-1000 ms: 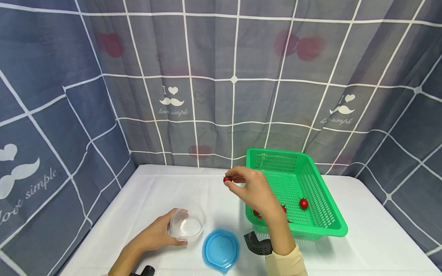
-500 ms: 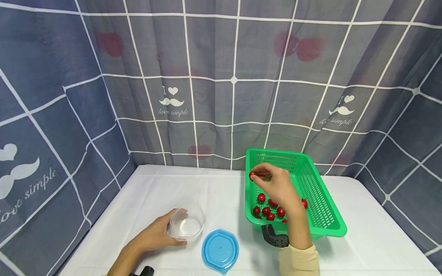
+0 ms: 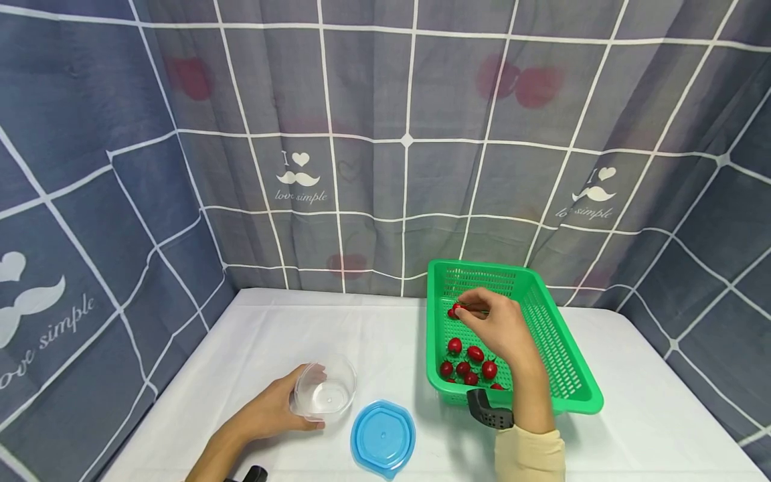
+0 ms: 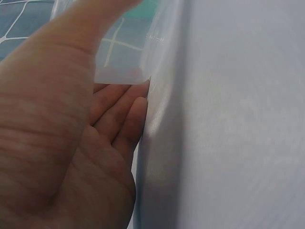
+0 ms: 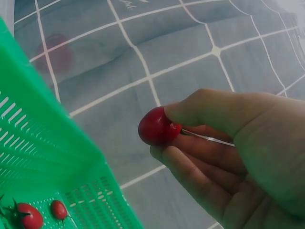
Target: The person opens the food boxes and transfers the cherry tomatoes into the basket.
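Observation:
My left hand (image 3: 278,405) holds a clear plastic tub (image 3: 326,391) standing on the white cloth, thumb on its near side and fingers round its far side. The tub looks empty. Over the green basket (image 3: 575,375), my right hand (image 3: 498,325) pinches a red cherry tomato (image 5: 155,126) between thumb and fingertips. In the right wrist view, a second small red part shows beside it; whether it is another tomato I cannot tell. Several more cherry tomatoes (image 3: 475,353) lie in the basket's near left part. My right hand and forearm cover some of the basket floor.
A blue lid (image 3: 383,436) lies on the white tablecloth (image 3: 337,321) between the tub and the basket. Grey-blue checked curtains (image 3: 373,174) stand along the back and both sides of the table.
My right hand has moved rightward from left of the basket to above it, still pinching a tomato. More tomatoes in the basket have come into view. My left hand and the tub stay put.

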A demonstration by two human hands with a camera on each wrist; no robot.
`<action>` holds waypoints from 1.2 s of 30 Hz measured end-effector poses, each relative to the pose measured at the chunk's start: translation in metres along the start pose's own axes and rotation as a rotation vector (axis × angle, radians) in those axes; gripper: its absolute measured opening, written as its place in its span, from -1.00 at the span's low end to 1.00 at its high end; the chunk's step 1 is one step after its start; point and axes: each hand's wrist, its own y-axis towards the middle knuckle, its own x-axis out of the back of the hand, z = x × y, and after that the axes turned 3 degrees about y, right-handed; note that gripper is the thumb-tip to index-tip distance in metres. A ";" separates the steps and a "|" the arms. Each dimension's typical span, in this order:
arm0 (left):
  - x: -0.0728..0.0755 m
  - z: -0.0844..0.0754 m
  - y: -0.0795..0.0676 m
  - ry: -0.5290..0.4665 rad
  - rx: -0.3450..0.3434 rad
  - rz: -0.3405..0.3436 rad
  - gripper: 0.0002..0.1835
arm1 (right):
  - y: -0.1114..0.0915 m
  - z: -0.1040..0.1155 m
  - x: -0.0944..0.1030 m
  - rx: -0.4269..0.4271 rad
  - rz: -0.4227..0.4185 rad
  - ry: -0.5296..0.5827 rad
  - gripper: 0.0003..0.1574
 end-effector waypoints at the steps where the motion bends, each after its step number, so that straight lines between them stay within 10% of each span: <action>1: 0.000 0.000 0.000 -0.001 0.001 0.001 0.08 | 0.000 -0.001 0.000 -0.004 0.000 -0.005 -0.76; 36: 0.008 0.000 0.002 -0.089 0.062 0.052 0.44 | -0.003 0.004 0.004 0.035 0.032 -0.052 -0.66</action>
